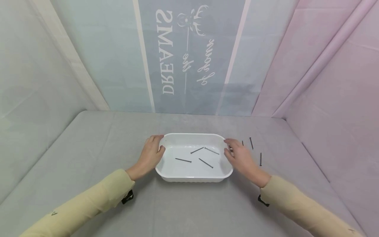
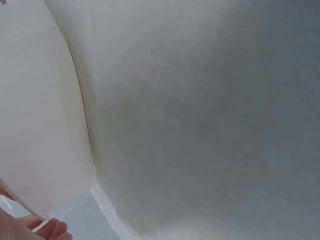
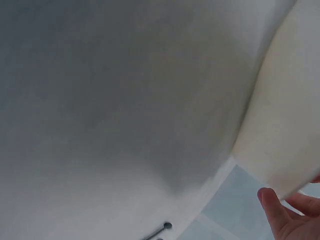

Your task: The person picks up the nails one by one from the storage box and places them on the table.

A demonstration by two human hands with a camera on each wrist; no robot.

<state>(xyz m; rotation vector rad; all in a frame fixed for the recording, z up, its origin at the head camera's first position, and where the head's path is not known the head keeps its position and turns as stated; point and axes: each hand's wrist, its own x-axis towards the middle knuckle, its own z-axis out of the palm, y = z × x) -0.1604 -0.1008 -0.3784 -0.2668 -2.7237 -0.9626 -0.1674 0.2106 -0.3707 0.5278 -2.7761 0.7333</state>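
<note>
A white rectangular baking dish [image 1: 192, 179] with rounded corners stands in the middle, with several dark nails [image 1: 206, 163] lying loose on its bottom. At the dish's left end, my left hand [image 1: 150, 154] grips the rim. My right hand [image 1: 242, 157] holds the rim at the opposite end. The left wrist view has the dish's outer wall [image 2: 45, 100] at the left and fingertips [image 2: 54, 229] at its edge. In the right wrist view the wall [image 3: 287, 110] stands at the right, with fingers [image 3: 274, 210] at its edge.
To the right of the dish, a few more nails [image 1: 261, 159] lie on the grey-covered table [image 1: 189, 207]; one is partly hidden by the right hand. Behind hangs a cloth backdrop [image 1: 189, 102] with mirrored lettering. Fabric walls [image 1: 334, 98] rise on both sides.
</note>
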